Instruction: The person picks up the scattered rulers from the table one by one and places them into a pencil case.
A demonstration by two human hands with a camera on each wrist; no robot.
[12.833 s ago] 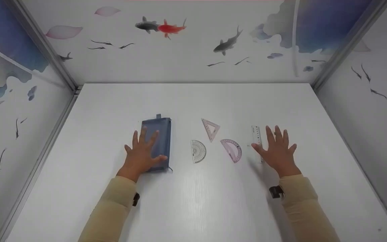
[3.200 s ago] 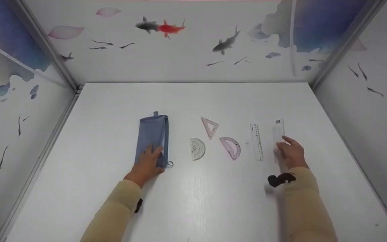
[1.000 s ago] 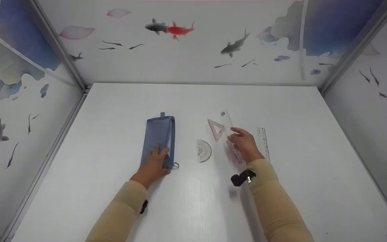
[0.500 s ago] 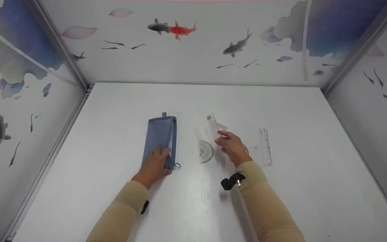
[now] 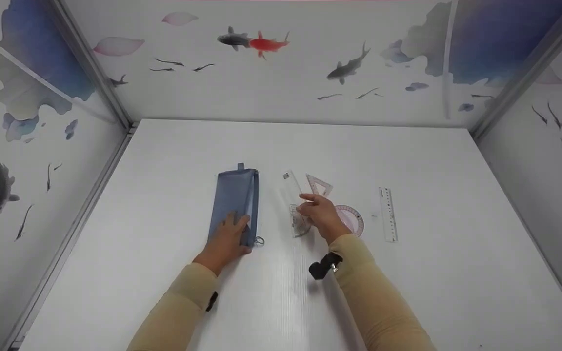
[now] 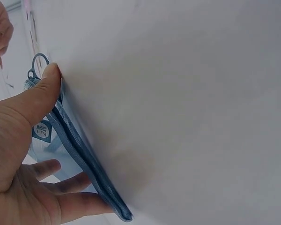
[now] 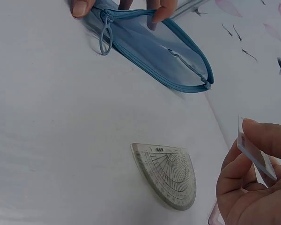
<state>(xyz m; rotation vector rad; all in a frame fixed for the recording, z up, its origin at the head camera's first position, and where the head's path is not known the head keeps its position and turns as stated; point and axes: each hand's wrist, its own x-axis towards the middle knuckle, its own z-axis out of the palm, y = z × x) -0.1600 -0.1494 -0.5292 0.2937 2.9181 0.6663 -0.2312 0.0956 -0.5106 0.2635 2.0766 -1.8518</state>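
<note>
A blue zip pencil case (image 5: 229,192) lies on the white table with its zipped side facing right. My left hand (image 5: 221,245) holds its near end; the thumb is at the zipper-pull end and the fingers raise the other edge, so the mouth gapes in the right wrist view. My right hand (image 5: 322,213) pinches a clear ruler (image 7: 258,157) between thumb and fingers, right of the case. In the head view this ruler overlaps a clear protractor (image 7: 171,174) lying on the table. Beside the right hand lie a pink set square (image 5: 319,179) and a pink protractor (image 5: 358,219), partly covered.
Another clear ruler (image 5: 388,214) lies farther right on the table (image 5: 432,273). White panels (image 5: 300,107) printed with fish and petals enclose the back and both sides. A black wrist mount (image 5: 325,265) sits on the right sleeve.
Since the oldest frame, the case has been unzipped and my right hand has taken up a ruler. Over the last second it carries the ruler left toward the case; the left hand stays put.
</note>
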